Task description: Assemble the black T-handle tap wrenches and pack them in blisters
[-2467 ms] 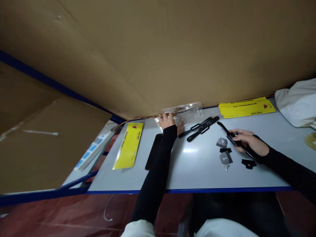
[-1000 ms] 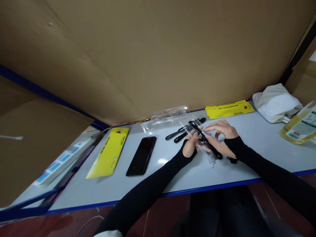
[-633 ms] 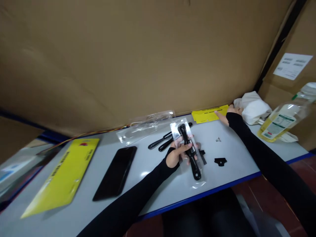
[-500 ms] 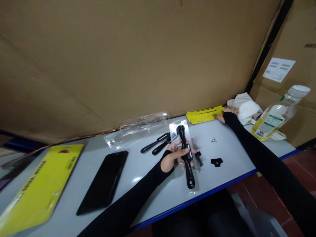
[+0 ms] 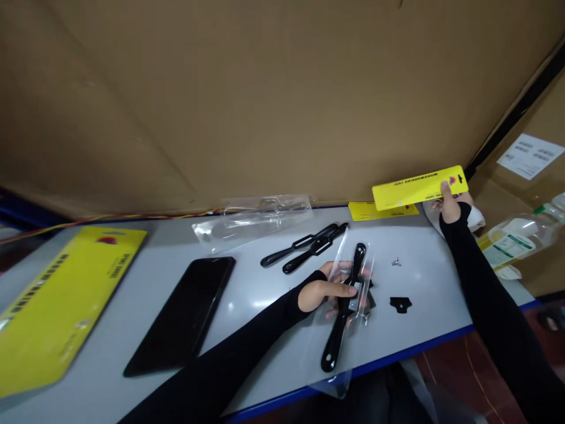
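Note:
My left hand [image 5: 329,290] is closed around a black spokeshave [image 5: 338,335] lying in a clear plastic blister [image 5: 320,368], thumb pressed on its silvery blade area. At the back right, my right hand [image 5: 451,206] pinches one end of a yellow printed card [image 5: 415,187], raised over other yellow cards [image 5: 362,212] on the table. Two black spokeshave bodies [image 5: 304,253] lie beyond my left hand. To its right are a small black plate [image 5: 401,304] and a few small screws [image 5: 396,262].
A black phone-like slab [image 5: 183,315] and a packaged yellow card [image 5: 73,300] lie on the left of the table [image 5: 260,353]. Empty clear blisters [image 5: 256,221] rest along the back cardboard. A bottle of yellow liquid [image 5: 512,241] and white cloth [image 5: 477,219] are at right.
My right hand has taken a yellow card from the stack and lifted it. The packaged spokeshave in my left hand has tilted, its lower end swinging left. The view has shifted slightly.

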`<move>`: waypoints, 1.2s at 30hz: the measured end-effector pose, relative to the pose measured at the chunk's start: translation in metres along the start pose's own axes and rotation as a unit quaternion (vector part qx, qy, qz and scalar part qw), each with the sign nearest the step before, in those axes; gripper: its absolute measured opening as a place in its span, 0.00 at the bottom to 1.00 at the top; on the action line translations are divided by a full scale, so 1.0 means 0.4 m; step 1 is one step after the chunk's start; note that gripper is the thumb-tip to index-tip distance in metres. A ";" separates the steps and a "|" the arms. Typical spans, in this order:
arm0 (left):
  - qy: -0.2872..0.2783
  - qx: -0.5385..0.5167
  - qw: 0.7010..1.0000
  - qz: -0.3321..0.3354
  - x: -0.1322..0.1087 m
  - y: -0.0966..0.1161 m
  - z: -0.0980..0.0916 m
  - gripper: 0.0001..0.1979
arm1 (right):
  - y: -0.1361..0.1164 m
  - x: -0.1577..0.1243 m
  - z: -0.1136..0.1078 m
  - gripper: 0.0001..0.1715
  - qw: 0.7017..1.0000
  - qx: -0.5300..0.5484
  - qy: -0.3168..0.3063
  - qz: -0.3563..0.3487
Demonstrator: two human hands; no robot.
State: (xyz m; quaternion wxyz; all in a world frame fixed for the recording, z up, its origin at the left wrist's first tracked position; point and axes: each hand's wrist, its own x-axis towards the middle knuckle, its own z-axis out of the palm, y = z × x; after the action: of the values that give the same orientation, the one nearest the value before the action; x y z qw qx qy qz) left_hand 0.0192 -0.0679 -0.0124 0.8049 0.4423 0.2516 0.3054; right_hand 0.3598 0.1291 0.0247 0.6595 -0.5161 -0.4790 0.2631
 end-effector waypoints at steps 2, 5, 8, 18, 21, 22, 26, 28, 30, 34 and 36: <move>-0.003 0.000 1.000 -0.012 0.000 0.004 0.000 0.28 | -0.030 -0.025 0.009 0.33 0.999 0.034 0.030 -0.027; 0.002 0.003 1.000 -0.024 0.001 0.008 0.001 0.31 | -0.058 -0.068 0.029 0.38 0.999 0.009 -0.031 -0.019; 0.022 0.011 0.999 -0.028 -0.001 0.010 0.003 0.33 | -0.059 -0.090 0.039 0.49 0.996 -0.026 -0.078 -0.018; -0.054 0.032 0.997 -0.050 -0.004 0.026 -0.007 0.37 | 0.001 -0.041 0.009 0.54 0.979 -0.079 -0.156 -0.106; -0.061 0.036 0.995 -0.068 -0.008 0.033 -0.010 0.37 | -0.008 -0.052 0.016 0.54 0.973 -0.093 -0.183 -0.106; -0.065 0.040 0.995 -0.071 -0.008 0.035 -0.011 0.36 | -0.011 -0.057 0.018 0.54 0.971 -0.098 -0.193 -0.103; -0.072 0.056 0.994 -0.066 -0.006 0.039 -0.010 0.35 | -0.014 -0.056 0.012 0.50 0.966 -0.109 -0.204 -0.113; -0.067 0.056 0.994 -0.058 -0.006 0.039 -0.007 0.35 | -0.016 -0.049 0.003 0.49 0.965 -0.115 -0.193 -0.132; -0.061 0.056 0.995 -0.056 -0.008 0.037 -0.003 0.36 | -0.021 -0.046 -0.006 0.49 0.963 -0.132 -0.187 -0.143; -0.051 0.063 0.995 -0.053 -0.009 0.035 0.003 0.34 | -0.035 -0.051 -0.016 0.47 0.967 -0.126 -0.183 -0.128; -0.053 0.066 0.995 -0.046 -0.008 0.035 0.005 0.33 | -0.038 -0.052 -0.019 0.46 0.972 -0.107 -0.170 -0.126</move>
State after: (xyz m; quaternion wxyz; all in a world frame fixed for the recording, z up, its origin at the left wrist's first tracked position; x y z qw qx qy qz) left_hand 0.0145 -0.0653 0.0012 0.7993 0.4981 0.2485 0.2265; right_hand 0.3562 0.1033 0.0312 0.5377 -0.4664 -0.6707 0.2089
